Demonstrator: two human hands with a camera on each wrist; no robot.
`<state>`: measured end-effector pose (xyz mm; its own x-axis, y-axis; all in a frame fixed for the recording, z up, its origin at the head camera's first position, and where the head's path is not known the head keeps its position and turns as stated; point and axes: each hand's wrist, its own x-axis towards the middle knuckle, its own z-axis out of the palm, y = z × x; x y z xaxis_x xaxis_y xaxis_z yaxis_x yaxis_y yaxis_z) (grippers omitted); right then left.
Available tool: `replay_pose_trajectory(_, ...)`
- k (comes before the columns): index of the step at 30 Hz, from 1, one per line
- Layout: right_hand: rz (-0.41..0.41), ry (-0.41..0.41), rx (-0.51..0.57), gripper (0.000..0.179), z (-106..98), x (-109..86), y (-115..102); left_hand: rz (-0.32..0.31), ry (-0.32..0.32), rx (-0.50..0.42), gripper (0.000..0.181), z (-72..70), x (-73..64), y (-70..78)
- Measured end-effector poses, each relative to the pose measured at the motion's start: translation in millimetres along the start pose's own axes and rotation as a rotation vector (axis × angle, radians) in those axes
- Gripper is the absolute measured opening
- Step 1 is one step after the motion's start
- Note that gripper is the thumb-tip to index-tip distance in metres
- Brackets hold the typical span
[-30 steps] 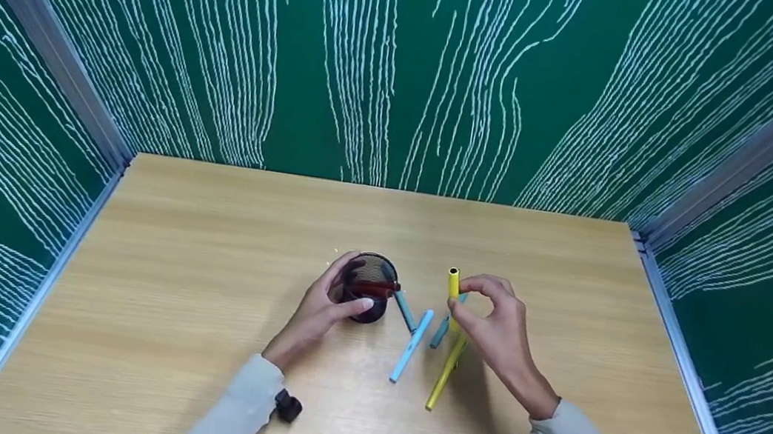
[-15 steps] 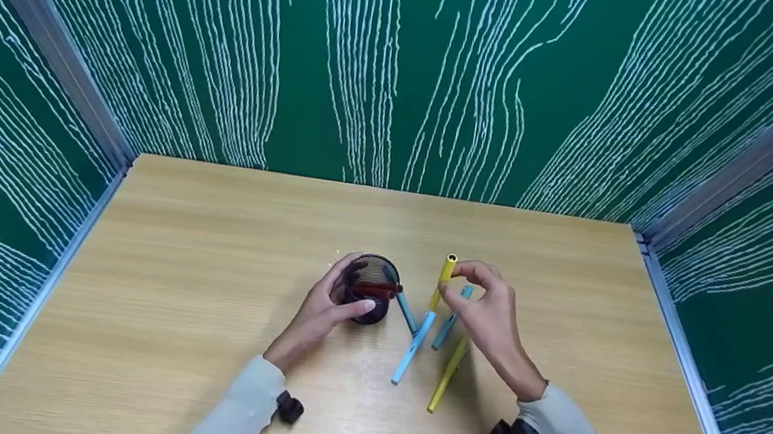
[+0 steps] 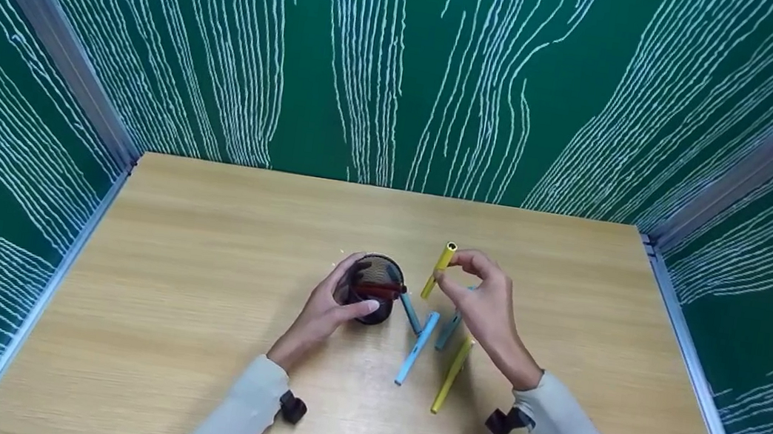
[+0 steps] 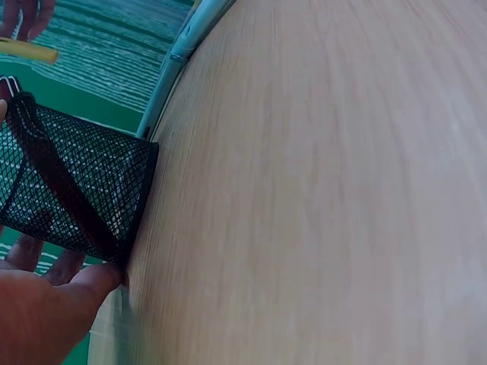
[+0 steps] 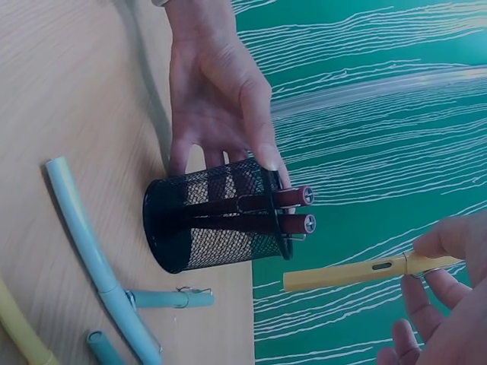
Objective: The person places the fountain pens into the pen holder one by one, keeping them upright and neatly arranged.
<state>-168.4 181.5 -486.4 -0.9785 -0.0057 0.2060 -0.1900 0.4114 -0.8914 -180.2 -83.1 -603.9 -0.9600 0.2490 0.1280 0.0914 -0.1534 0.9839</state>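
My left hand (image 3: 317, 320) grips a black mesh pen cup (image 5: 166, 232) that stands on the table, thumb on its near side and fingers round the far side. Two dark red pens lean inside it; one red pen (image 5: 297, 197) shows its capped end above the rim. My right hand (image 3: 490, 309) pinches a yellow pen (image 3: 438, 270) near its upper end between thumb and fingers. That pen is tilted in the air, to the right of the cup and apart from it. In the right wrist view its lower end points toward the cup's rim.
Between the hands lie a light blue pen (image 3: 418, 348), a teal pen (image 3: 410, 313) near the cup, another teal pen (image 3: 448, 331) partly behind my right hand, and a second yellow pen (image 3: 452, 379). Green walls (image 3: 421, 65) with white lines enclose the wooden table (image 3: 201, 260).
My right hand has moved left and a little away from me, bringing the yellow pen nearer the cup and tilting it more. The left hand and cup have stayed in place.
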Motion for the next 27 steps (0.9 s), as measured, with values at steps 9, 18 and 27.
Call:
replay_pose_trajectory(9,-0.026,0.004,0.027,0.018,11,5.8,-6,-0.011,-0.005,0.007,0.09,-0.4,-1.7,2.1)
replay_pose_trajectory(18,-0.03,-0.008,0.042,0.017,23,10.6,-8,-0.018,0.007,-0.008,0.091,-0.2,-0.7,2.2)
replay_pose_trajectory(27,-0.055,0.008,0.07,0.018,32,11.8,-14,-0.031,0.012,-0.006,0.09,-0.2,0.1,2.0)
